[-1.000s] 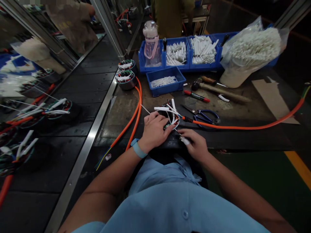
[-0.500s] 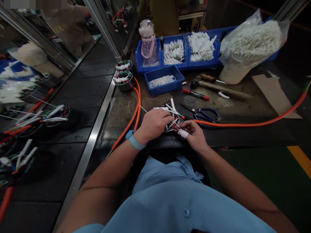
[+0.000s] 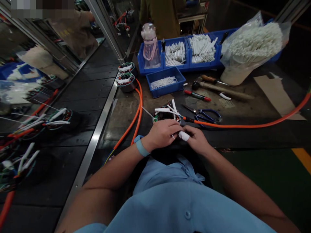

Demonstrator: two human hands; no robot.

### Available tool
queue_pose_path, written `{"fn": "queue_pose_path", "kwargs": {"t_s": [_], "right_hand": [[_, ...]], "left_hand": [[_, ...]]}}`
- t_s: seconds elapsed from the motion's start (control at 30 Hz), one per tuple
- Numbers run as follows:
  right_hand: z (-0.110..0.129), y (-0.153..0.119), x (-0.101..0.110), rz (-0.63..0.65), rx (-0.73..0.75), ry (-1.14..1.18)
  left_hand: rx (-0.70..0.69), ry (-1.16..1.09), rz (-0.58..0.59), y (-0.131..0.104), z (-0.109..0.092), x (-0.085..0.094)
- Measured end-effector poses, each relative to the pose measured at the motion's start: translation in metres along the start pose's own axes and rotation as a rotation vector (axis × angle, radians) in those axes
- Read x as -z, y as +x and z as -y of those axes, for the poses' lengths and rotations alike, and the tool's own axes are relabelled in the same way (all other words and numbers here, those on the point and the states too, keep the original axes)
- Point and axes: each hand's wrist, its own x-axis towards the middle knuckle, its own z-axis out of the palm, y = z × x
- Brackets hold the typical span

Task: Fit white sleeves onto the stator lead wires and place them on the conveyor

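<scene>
A round wired part (image 3: 167,113) with white sleeves and a green edge lies near the bench's front edge. My left hand (image 3: 163,133) is over its near side, fingers curled, with a thin white piece showing at the fingertips. Close against it on the right, my right hand (image 3: 195,138) has bent fingers and a white wrap on one digit; what lies between its fingertips is hidden. An orange cable (image 3: 233,125) runs from the part to the right. From its left side a thin white strand (image 3: 147,111) sticks out.
Behind are a small blue tray (image 3: 167,92) of white ties, blue bins (image 3: 176,67) of white tubes and a bagged bundle (image 3: 257,42). Scissors (image 3: 209,116), a red marker (image 3: 197,95) and a hammer (image 3: 225,90) lie right. Two wired parts (image 3: 126,82) stand left, beside a metal rail (image 3: 96,136).
My left hand has moved down and right, off the part's middle, uncovering its white sleeves. Both hands are now closer together. The whole view has shifted slightly.
</scene>
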Motion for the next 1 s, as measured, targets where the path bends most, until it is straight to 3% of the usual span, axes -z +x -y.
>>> {"fn": "queue_pose_path", "kwargs": {"t_s": [0.1,0.23,0.37,0.47,0.57,0.63,0.7,0.77,0.83,0.87,0.93,1.0], "right_hand": [[0.005,-0.013,0.005,-0.026,0.04,-0.054],[0.021,-0.021,0.009,-0.067,0.099,-0.002],[0.041,0.028,-0.006,-0.12,0.113,-0.082],[0.046,0.076,-0.023,-0.134,-0.062,-0.165],[0.044,0.093,-0.021,-0.011,-0.184,-0.084],[0.041,0.085,-0.006,0.073,-0.16,0.057],[0.034,0.068,0.015,0.027,-0.04,0.076],[0.022,0.044,0.04,-0.095,0.089,-0.171],[0.005,0.017,0.068,-0.075,0.093,-0.608],[-0.005,0.002,0.085,-0.068,0.073,-0.813],[-0.025,-0.03,0.129,-0.126,0.023,-1.077],[-0.04,-0.062,0.186,-0.282,0.003,-1.05]], "left_hand": [[0.062,0.139,-0.021,-0.002,-0.002,-0.001],[0.274,0.179,0.003,-0.007,0.0,-0.003],[0.276,0.24,0.129,-0.011,0.008,-0.013],[0.279,0.266,0.128,-0.009,0.011,-0.019],[0.282,0.278,0.149,-0.008,0.01,-0.02],[0.265,0.242,0.156,-0.011,0.009,-0.016],[0.223,0.167,0.065,-0.018,0.011,-0.008],[0.168,0.105,-0.107,-0.026,0.018,0.005],[0.081,0.093,-0.185,-0.031,0.03,0.02],[0.019,0.102,-0.134,-0.032,0.038,0.028],[-0.102,0.158,0.084,-0.029,0.053,0.042],[-0.184,0.239,0.274,-0.024,0.064,0.052]]}}
